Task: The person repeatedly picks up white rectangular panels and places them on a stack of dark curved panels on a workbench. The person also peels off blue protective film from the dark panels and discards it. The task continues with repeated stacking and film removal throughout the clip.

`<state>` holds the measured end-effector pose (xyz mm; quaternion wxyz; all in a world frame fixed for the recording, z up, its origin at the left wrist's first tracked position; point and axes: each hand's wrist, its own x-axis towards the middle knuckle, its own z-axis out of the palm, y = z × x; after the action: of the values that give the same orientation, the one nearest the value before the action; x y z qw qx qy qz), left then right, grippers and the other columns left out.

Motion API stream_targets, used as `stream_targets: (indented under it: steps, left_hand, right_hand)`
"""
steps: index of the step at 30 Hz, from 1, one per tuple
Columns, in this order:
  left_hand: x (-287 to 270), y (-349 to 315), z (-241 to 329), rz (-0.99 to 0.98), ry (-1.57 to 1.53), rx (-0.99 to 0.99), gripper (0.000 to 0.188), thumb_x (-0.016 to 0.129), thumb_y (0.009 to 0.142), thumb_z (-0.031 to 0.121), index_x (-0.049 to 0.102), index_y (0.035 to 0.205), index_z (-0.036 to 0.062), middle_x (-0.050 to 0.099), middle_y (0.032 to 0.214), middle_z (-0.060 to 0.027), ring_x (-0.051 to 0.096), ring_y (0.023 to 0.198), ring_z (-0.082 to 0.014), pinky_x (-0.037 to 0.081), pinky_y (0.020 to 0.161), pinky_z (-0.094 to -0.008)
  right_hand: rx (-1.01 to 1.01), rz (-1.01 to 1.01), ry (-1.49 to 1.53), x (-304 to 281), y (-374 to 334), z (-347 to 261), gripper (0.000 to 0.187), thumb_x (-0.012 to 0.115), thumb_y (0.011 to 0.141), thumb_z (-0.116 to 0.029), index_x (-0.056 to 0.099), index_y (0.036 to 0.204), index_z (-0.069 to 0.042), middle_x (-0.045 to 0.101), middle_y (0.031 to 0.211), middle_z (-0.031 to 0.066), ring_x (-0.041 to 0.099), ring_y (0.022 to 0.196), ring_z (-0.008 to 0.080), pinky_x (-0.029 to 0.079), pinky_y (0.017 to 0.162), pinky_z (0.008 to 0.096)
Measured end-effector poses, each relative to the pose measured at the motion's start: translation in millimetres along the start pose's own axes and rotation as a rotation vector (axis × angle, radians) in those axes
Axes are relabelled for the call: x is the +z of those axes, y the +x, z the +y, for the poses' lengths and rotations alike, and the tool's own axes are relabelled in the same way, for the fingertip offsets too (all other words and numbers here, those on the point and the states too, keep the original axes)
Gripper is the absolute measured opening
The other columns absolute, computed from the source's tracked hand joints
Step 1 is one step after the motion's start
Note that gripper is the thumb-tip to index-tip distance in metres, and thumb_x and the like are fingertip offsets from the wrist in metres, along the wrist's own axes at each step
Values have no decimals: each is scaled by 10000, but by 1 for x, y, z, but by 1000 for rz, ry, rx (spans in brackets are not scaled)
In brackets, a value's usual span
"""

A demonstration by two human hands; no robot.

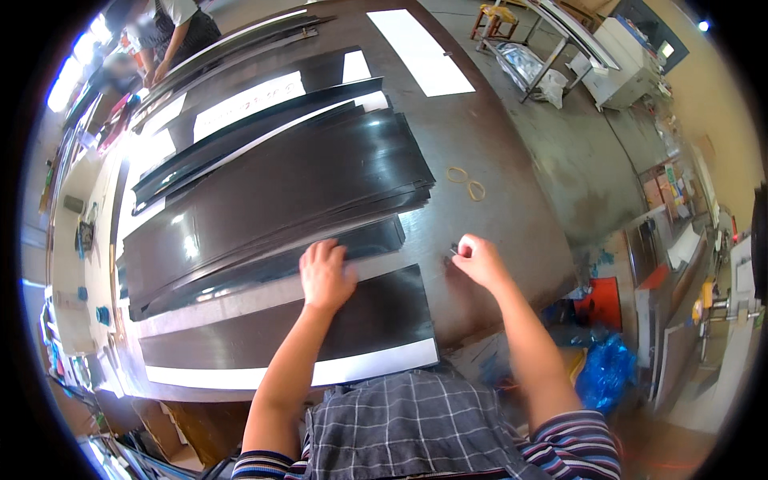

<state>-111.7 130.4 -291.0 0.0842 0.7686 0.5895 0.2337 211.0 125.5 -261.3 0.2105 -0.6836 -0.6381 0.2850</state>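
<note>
My left hand [326, 276] is palm down with its fingers stretched forward, over the edge of a narrow dark glossy strip [372, 242]; slight blur hides whether it presses on it. Farther right, my right hand [480, 262] is closed in a pinch above the bare tabletop. A small dark tip shows at its fingers, too small to name. Nearest me lies a long dark sheet [384, 308] with a white strip [360, 364] along its front edge. Beyond my left hand rests a fanned stack of long dark sheets [280, 196].
Two rubber bands [466, 183] lie on the dark table [512, 216], right of the stack. A white sheet [420, 52] is at the far side. Another person [172, 36] works at the far left. A metal-framed cart [552, 48] and blue plastic [606, 372] stand off the table's right side.
</note>
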Motion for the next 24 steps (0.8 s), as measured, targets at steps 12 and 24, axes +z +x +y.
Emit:
stream_targets:
  steps: [12, 24]
  left_hand:
    - [46, -11, 54, -188, -130, 72, 519, 639, 867, 320, 510, 1325, 111, 371, 1482, -152, 318, 1396, -317, 256, 1129, -506]
    - [42, -6, 55, -166, -240, 31, 458, 654, 854, 302, 559, 1265, 122, 364, 1480, -177, 343, 1375, -337, 259, 1128, -506]
  right_hand:
    - [-495, 91, -265, 73, 39, -62, 36, 596, 808, -76, 618, 811, -48, 600, 812, 130, 632, 793, 320, 526, 683, 424]
    - [-736, -14, -467, 77, 33, -61, 102, 598, 810, -126, 584, 738, -56, 576, 803, 102, 618, 791, 294, 517, 655, 421]
